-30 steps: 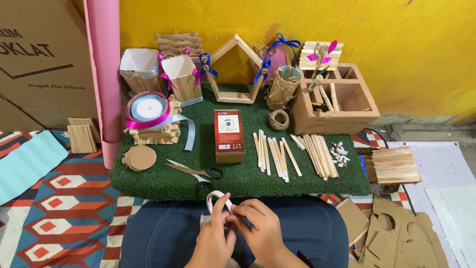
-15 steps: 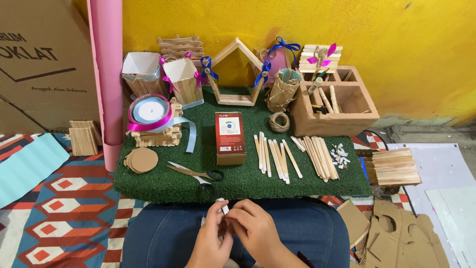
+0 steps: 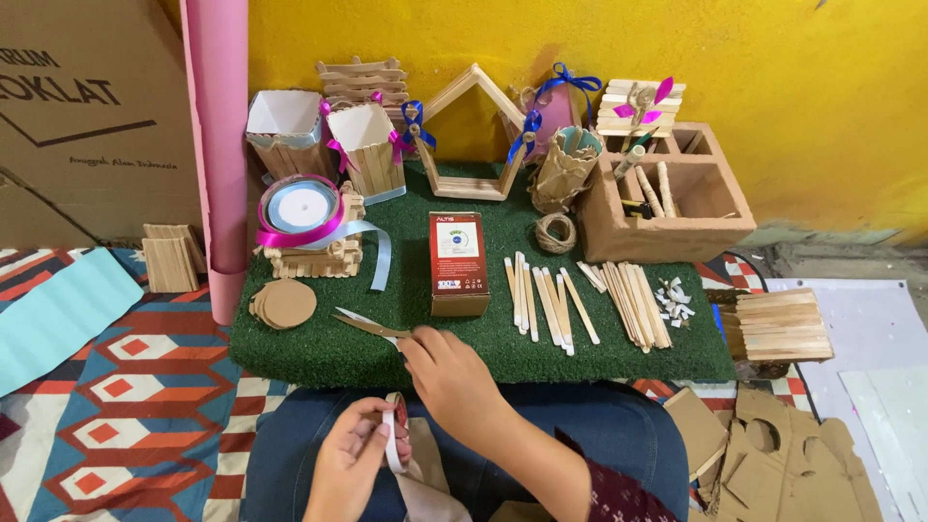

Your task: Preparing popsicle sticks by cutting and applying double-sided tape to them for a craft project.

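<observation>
Low in the frame, left of centre, the left hand [image 3: 350,462] pinches a small roll of white tape [image 3: 392,437] between thumb and fingers, holding it over the lap in blue jeans [image 3: 580,425]. The right hand [image 3: 452,379] reaches up to the near edge of the green artificial-grass mat [image 3: 319,353], its fingertips closed on the handles of a pair of metal scissors [image 3: 365,322] that lie on the mat pointing toward the left of the frame. Just above the scissors stands a red and white cardboard box [image 3: 457,261], with a stack of round cardboard discs [image 3: 286,304] to its left and a row of loose wooden craft sticks [image 3: 546,302] to its right. In the upper right sits a brown compartmented cardboard organiser [image 3: 667,208], and at upper left a spool of pale blue ribbon [image 3: 302,207] rests on a small stick-built stack beside an upright pink paper roll [image 3: 220,145].
</observation>
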